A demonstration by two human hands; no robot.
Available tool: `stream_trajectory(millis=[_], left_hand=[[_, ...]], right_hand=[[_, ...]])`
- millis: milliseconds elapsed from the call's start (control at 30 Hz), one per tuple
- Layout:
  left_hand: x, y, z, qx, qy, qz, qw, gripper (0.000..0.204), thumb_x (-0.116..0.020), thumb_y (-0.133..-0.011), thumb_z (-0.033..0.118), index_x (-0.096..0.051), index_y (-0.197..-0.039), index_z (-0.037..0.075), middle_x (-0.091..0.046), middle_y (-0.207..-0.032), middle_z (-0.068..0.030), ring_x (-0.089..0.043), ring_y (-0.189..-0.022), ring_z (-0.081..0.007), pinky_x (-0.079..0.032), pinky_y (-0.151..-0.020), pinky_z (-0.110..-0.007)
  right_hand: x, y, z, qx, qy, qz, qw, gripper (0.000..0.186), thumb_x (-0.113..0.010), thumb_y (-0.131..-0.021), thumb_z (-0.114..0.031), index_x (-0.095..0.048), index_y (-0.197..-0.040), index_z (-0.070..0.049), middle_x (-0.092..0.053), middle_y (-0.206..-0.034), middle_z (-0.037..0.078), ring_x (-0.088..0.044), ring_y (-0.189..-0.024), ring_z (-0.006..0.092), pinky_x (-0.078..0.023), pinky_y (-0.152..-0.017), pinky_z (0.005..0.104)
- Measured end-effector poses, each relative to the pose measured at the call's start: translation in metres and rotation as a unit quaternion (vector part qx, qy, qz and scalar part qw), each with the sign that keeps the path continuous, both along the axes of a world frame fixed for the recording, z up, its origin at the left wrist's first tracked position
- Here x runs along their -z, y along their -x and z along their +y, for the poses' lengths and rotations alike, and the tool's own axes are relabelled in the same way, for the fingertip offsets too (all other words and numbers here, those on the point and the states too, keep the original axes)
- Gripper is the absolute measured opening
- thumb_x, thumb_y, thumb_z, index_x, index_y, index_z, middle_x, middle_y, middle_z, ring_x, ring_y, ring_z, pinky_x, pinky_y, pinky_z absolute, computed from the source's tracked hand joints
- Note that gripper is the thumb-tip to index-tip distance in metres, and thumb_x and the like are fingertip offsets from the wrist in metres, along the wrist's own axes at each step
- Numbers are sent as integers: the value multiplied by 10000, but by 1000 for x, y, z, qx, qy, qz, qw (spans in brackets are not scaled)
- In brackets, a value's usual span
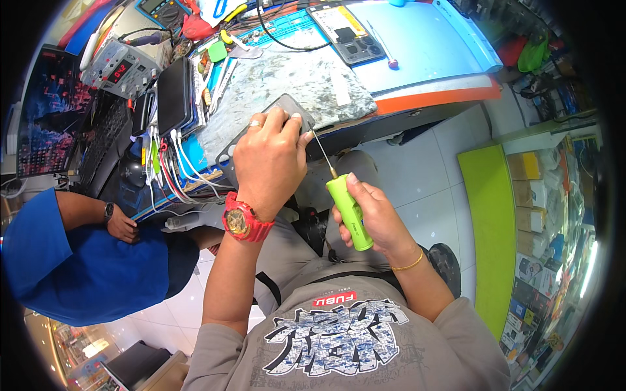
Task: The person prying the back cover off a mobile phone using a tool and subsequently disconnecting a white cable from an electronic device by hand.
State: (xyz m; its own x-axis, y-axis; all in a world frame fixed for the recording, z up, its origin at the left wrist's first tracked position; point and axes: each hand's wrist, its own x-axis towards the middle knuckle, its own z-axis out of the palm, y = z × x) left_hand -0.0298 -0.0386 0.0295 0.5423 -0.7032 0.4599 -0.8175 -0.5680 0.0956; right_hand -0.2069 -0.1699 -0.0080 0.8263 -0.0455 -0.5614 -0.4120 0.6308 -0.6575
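My left hand [270,159], with a red watch at its wrist, presses over a dark grey phone-shaped panel [291,103] at the bench's near edge. Round cut-outs show at the panel's lower left end; my fingers hide most of its middle. In my right hand [375,212] is a lime-green pen-type power screwdriver [348,210], gripped round its thick handle. Its long thin shaft slants up and left, and the tip meets the panel's right corner beside my left fingertips. Whether a screw sits there is too small to tell.
An opened phone [352,39] and a thin screwdriver [386,49] lie on a light blue mat [424,32]. Leftward are loose cables [179,159], a dark phone [176,98], a power supply [120,68] and a laptop [55,117]. Another person in blue [85,260] sits close at left.
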Motion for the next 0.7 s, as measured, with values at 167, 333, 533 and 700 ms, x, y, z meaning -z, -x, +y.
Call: stream_trajectory(millis=[167,333,533,700], left_hand=[[-2,2,1,-4,-11,18,1000,258,-864,-898,190,-819,-1117,59,-743,-1082,-70,-732,-989,-322,-614,-793,-430],[-2,2,0,-1,-7,18,1000,257,-865,-896,178,-818,-1117,56,-739,-1076,-71,-732,-987,-322,-613,-788,-430],[0,2,0,-4,-1,7,1000,256,-868,-883,199,-804,-1085,54,-705,-1027,-75,-730,-992,-319,-613,-755,-420],[1,2,-2,-6,1,0,1000,246,-874,-873,217,-797,-1045,59,-671,-982,-74,-725,-983,-315,-610,-727,-413]], right_hand=[[-2,0,-1,-8,-16,9,1000,556,-428,-1202,-536,-640,-1296,-30,-670,-824,76,-658,-538,143,-552,-447,295],[2,0,-2,0,-30,-1,1000,571,-428,-1201,-539,-636,-1321,-21,-671,-823,81,-655,-532,141,-555,-445,292],[2,0,-2,5,-37,-2,999,578,-427,-1201,-540,-633,-1330,-16,-674,-821,83,-653,-524,141,-556,-441,289],[4,0,-3,9,-42,-4,999,591,-422,-1201,-545,-631,-1343,-11,-677,-822,80,-651,-519,139,-555,-435,287]])
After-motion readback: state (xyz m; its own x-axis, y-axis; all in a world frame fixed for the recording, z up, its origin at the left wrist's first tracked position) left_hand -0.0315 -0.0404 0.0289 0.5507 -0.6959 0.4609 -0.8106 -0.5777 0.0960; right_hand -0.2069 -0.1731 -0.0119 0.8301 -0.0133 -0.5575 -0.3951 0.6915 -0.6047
